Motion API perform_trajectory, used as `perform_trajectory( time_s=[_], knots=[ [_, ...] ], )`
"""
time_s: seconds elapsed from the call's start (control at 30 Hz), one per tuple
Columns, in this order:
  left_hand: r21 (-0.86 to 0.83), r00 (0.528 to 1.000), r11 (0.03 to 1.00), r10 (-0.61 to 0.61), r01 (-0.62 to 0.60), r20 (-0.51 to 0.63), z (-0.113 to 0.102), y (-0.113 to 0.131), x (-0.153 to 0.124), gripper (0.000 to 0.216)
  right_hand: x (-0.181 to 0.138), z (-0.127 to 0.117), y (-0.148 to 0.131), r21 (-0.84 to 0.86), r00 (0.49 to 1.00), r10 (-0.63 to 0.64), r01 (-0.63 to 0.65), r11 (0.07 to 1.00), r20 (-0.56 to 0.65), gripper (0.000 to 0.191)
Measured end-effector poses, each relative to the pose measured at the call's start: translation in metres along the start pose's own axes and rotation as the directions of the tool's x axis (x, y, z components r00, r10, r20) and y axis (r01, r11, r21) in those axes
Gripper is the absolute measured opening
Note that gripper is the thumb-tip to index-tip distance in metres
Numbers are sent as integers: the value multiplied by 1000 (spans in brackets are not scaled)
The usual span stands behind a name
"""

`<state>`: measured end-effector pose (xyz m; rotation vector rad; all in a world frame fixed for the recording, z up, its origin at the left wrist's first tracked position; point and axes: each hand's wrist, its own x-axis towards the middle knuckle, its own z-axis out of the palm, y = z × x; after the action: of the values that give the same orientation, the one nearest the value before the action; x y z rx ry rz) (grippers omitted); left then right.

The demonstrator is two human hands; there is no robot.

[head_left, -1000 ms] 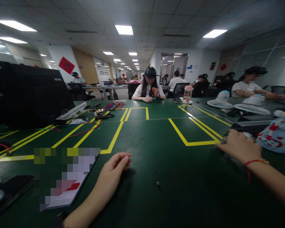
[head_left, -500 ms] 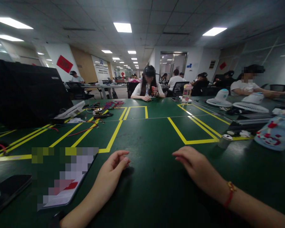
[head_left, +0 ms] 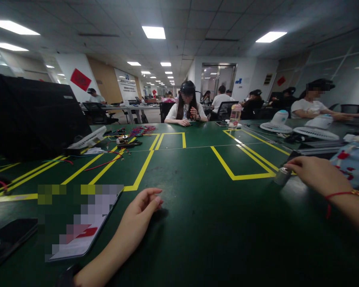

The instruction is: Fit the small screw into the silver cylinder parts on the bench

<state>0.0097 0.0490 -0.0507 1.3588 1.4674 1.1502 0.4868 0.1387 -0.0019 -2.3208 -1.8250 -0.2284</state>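
Observation:
At the right, the fingers of my right hand (head_left: 318,173) are closed at the top of a small silver metal cylinder (head_left: 282,177), whose exact kind I cannot make out. It stands on the green table (head_left: 194,223) beside the corner of a yellow tape outline. My left hand (head_left: 143,209) rests on the table left of the middle, fingers loosely curved and thumb apart, holding nothing. A tablet-like flat device (head_left: 86,235), partly blurred out, lies to the left of that hand.
Yellow tape lines (head_left: 251,176) mark the tabletop. A black case (head_left: 32,119) stands at left near tangled wires (head_left: 142,130). White fans (head_left: 277,123), a blue patterned bag (head_left: 351,163) and a pink bottle (head_left: 235,117) are at right. A co-worker (head_left: 187,105) sits opposite.
My right hand has moved right and forward from above the table to the silver cylinder, and its fingers have closed at the top. My left hand has stayed in place.

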Motion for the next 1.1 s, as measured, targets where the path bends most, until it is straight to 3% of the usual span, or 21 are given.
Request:
perform_trajectory(
  time_s=[0.17,0.37,0.57,0.7,0.8,1.0,1.1],
  knots=[
    [10,1000,1000,5,-5,4,-1,-2,1,30,-2,2,-5,4,999,-6,7,1000,-45,34],
    [5,1000,1000,23,-23,18,-1,-4,0,30,4,2,2,104,999,46,-48,993,29,41],
    [28,1000,999,25,-26,11,0,-3,0,29,3,-4,0,195,994,67,-82,977,84,35],
    [18,1000,1000,18,-18,10,0,-3,0,27,-2,-5,-1,440,976,118,-190,878,185,44],
    [5,1000,1000,19,-19,13,0,-3,0,26,-1,-5,0,522,961,169,-262,812,220,46],
    [14,1000,1000,17,-17,17,-1,-4,0,27,2,-5,6,541,945,134,-283,792,299,47],
    [1,999,1000,19,-19,26,-1,-4,0,27,5,-3,10,485,962,42,-174,857,271,60]
  ],
)
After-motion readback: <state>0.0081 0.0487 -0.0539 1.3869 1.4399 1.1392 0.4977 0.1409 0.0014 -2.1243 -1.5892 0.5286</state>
